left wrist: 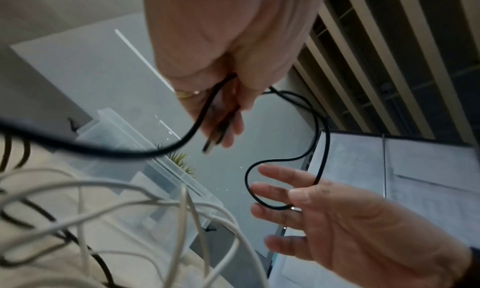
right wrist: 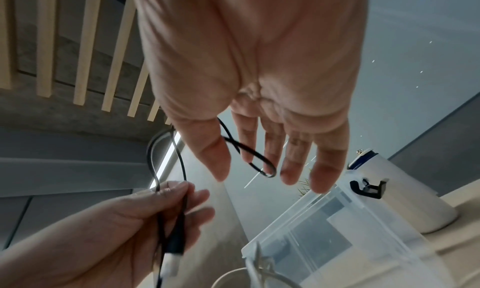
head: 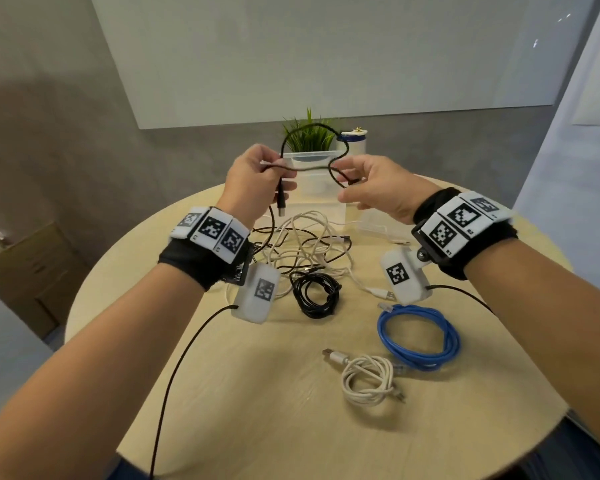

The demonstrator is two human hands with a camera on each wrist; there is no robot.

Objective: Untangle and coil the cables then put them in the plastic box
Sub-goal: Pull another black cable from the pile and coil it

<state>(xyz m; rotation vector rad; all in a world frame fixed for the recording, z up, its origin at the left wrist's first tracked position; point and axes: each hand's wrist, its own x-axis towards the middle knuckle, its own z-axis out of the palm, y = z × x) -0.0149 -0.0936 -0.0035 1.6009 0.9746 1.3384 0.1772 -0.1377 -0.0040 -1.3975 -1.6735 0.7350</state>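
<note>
Arching between both raised hands, the black cable (head: pixel 309 133) forms a loop above the bench (head: pixel 243 393), in front of the plastic box (head: pixel 321 199), its long run crossing side to side. The left hand (head: pixel 253 181) is nearer the plug end: its fingers (right wrist: pixel 182 206) curl round the doubled strand, the plug hanging below. The right hand (head: pixel 371 188) has its fingers (right wrist: pixel 293 158) spread and nearly straight, the cable's small loop slung over them, seemingly pinched against the thumb. The tangled pile (head: pixel 302 247) lies beneath on the bench.
</note>
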